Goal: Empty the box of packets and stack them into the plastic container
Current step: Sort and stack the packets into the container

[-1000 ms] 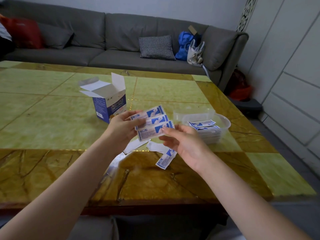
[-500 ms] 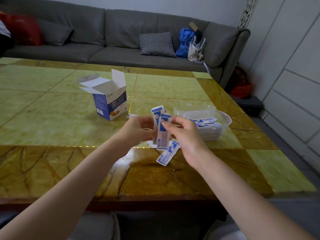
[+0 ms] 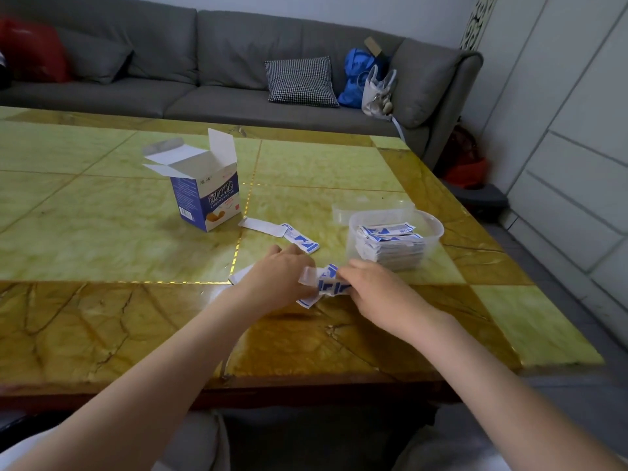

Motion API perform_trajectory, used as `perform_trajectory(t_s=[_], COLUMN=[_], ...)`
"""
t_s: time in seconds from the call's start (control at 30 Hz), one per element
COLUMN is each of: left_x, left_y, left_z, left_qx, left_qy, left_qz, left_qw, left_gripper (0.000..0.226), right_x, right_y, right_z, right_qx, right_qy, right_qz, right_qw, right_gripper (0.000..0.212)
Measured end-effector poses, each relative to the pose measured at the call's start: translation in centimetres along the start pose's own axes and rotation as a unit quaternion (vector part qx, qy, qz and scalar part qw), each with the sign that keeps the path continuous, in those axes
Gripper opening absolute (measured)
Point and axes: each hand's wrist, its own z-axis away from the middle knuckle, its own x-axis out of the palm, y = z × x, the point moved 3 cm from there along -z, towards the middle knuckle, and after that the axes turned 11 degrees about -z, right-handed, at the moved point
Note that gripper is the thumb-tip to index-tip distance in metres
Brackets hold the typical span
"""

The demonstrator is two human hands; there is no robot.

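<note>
Pinching packets (image 3: 326,282), both hands hover above yellow-green marble table (image 3: 102,215) facing grey sofa (image 3: 210,62).

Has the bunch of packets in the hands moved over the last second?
Yes. The packets dropped from above the table's gold seam down toward the tabletop.

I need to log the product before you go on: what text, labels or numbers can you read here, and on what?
"CHUANGKOUTIE": blue band on the front of the open box, under large white Chinese characters that I cannot make out reliably.
Barcode on the box's left side: digits too small to read.
Small mark at the top of the box front: blurred.
Blue print on the loose packets and those in the plastic container: too small to read.
</note>
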Motion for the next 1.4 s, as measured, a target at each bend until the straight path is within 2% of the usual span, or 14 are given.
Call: perform_trajectory(t_s=[0.07, 0.17, 0.3, 0.43, 0.53, 0.63, 0.77, 0.9, 0.97, 1.03, 1.07, 1.17, 1.27, 1.4], left_x=[-0.4, -0.4, -0.5, -0.8, -0.8, -0.7, -0.8, -1.2, -1.1, -0.9, -0.8, -0.8, -1.1, -1.8], left_y=[-0.3, -0.6, -1.1, -2.0, -1.8, -1.9, -3.1, -4.5, -5.1, -5.3, -5.2, -4.4, -3.4, -3.0], left_z=[-0.3, -0.5, -0.4, -0.1, 0.3, 0.5, 0.5, 0.9, 1.1, 1.1, 1.0, 0.8, 0.9, 1.2], left_qx=[0.005, -0.015, -0.037, -0.019, 0.011, 0.011, -0.033, -0.099, -0.132, -0.151, -0.154, -0.114, -0.050, 0.000], left_qy=[0.006, 0.003, 0.027, 0.021, 0.008, 0.012, 0.027, 0.091, 0.110, 0.107, 0.102, 0.098, 0.117, 0.185], left_qz=[0.017, 0.055, 0.115, 0.197, 0.205, 0.223, 0.333, 0.354, 0.405, 0.451, 0.450, 0.360, 0.306, 0.224], left_qw=[1.000, 0.998, 0.992, 0.980, 0.979, 0.975, 0.942, 0.926, 0.898, 0.873, 0.874, 0.921, 0.944, 0.957], left_gripper=[0.039, 0.030, 0.014, 0.013, 0.019, 0.012, 0.024, 0.024, 0.024, 0.025, 0.025, 0.023, 0.015, 0.010], right_x=[-0.4, -0.7, 0.1, 0.6, 1.3, 1.4, 0.4, -0.4, -0.1, 0.7, 1.2, 2.2, 2.2, 2.2], right_y=[0.4, 0.5, 0.2, -1.1, -2.2, -2.8, -3.2, -2.9, -2.6, -2.6, -2.8, -3.2, -3.1, -2.8], right_z=[0.2, 0.7, 0.9, 0.5, -0.2, -0.9, -1.9, -2.8, -3.0, -3.0, -2.9, -2.7, -2.7, -2.8], right_qx=[0.034, 0.110, 0.191, 0.194, 0.190, 0.184, 0.157, 0.156, 0.174, 0.205, 0.225, 0.259, 0.269, 0.274], right_qy=[0.044, 0.097, 0.088, 0.089, 0.086, 0.124, 0.204, 0.263, 0.240, 0.181, 0.148, 0.097, 0.102, 0.109], right_qz=[-0.070, -0.202, -0.363, -0.509, -0.534, -0.544, -0.547, -0.563, -0.590, -0.624, -0.640, -0.692, -0.723, -0.758], right_qw=[0.996, 0.968, 0.908, 0.834, 0.820, 0.809, 0.797, 0.768, 0.751, 0.732, 0.720, 0.667, 0.628, 0.582], right_gripper=[0.015, 0.016, 0.015, 0.008, 0.007, 0.005, 0.012, 0.013, 0.013, 0.009, 0.008, 0.017, 0.021, 0.022])
